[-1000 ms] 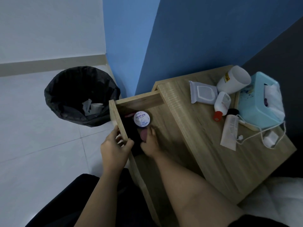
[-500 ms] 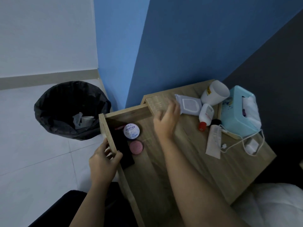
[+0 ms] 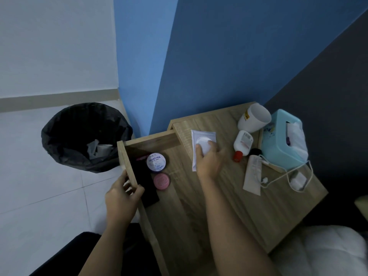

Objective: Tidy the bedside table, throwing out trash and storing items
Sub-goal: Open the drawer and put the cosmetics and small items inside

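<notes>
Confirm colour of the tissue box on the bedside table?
Light turquoise tissue box, head view.

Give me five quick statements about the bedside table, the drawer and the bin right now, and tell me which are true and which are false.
1. The right hand rests on the wipes pack on the tabletop. True.
2. The drawer is pushed shut. False: it is pulled open, and the left hand grips its front edge.
3. The pink round tin lies inside the drawer beside the Moist Hya jar. True.
4. The white cup stands upright. False: it lies on its side.
5. The black-lined bin is empty. False: a small cup and wrappers lie in it.
</notes>
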